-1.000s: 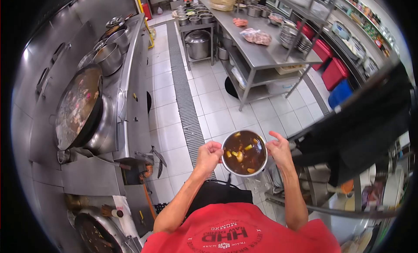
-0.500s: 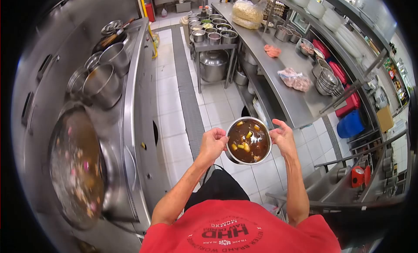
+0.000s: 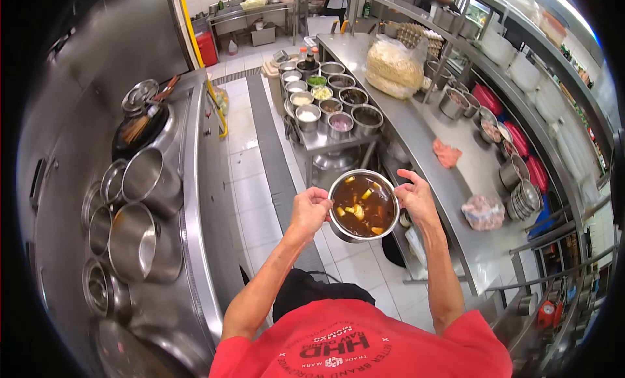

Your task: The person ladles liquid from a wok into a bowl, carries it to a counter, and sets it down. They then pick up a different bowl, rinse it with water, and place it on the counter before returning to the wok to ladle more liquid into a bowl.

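Between the left hand (image 3: 309, 212) and the right hand (image 3: 416, 197), a silver bowl (image 3: 351, 235) shows glossy dark brown liquid (image 3: 366, 223) dotted with bright yellow pieces (image 3: 359, 212). Below both hands, a red shirt (image 3: 286, 336) bears black and white lettering (image 3: 345, 344), above black trousers (image 3: 319, 289). Left of the left hand, pots (image 3: 156, 186) are silver-grey. Beyond the hands, small tubs (image 3: 329, 132) show green, white, pale yellow and purplish pink. Past the right hand are a pale yellow bag (image 3: 394, 69) and a salmon-pink piece (image 3: 446, 153). White floor tiles (image 3: 250, 176) form a grid beside a grey strip (image 3: 273, 144).
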`<move>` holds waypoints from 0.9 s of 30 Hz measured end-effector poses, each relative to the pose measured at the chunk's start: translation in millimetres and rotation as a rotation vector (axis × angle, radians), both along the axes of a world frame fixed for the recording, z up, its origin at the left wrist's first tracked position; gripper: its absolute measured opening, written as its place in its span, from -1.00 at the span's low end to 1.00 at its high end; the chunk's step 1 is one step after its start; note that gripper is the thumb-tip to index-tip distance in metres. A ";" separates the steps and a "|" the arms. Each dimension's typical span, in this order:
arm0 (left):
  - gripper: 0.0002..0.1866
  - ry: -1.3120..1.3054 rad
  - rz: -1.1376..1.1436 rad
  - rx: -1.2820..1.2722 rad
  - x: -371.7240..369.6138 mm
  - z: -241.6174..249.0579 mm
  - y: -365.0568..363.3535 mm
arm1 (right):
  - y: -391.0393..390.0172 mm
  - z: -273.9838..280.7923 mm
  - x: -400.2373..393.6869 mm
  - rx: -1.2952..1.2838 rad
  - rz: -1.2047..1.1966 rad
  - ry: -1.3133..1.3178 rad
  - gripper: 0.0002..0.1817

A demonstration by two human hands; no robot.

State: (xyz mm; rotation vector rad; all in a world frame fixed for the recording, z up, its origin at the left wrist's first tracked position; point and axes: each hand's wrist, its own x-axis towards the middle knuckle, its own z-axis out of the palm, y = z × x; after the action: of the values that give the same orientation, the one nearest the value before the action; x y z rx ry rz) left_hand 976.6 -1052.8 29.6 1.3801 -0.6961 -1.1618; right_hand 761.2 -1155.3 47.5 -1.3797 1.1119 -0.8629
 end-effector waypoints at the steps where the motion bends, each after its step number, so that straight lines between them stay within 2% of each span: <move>1: -0.92 -0.003 -0.005 0.015 20.4 1.3 -22.4 | -21.7 5.1 20.7 -0.007 0.009 0.005 -0.41; 8: -0.88 -0.068 -0.032 -0.032 160.8 33.3 -193.1 | -186.7 34.7 158.4 -0.102 -0.030 -0.016 -0.42; 14: -0.92 -0.077 -0.116 -0.111 262.5 60.7 -348.8 | -320.8 69.4 252.6 -0.169 -0.071 0.006 -0.42; 16: -0.92 -0.007 -0.119 -0.139 288.4 78.4 -398.1 | -374.6 72.0 276.2 -0.164 -0.073 0.012 -0.42; 22: -0.92 -0.017 -0.167 -0.191 364.4 96.1 -552.3 | -501.1 102.0 358.1 -0.196 -0.131 0.031 -0.44; 24: -0.89 -0.014 -0.219 -0.183 388.3 102.7 -602.3 | -552.2 112.6 381.5 -0.213 -0.145 -0.021 -0.44; 27: -0.85 -0.015 -0.301 -0.174 421.8 105.1 -676.2 | -614.6 110.6 407.8 -0.244 -0.157 0.056 -0.44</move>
State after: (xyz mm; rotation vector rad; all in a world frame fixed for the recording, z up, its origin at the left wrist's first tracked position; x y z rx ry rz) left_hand 1398.4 -1729.0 134.7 1.1645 -1.0171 -1.2923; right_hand 1169.1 -1769.8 158.1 -1.5381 1.1999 -1.1089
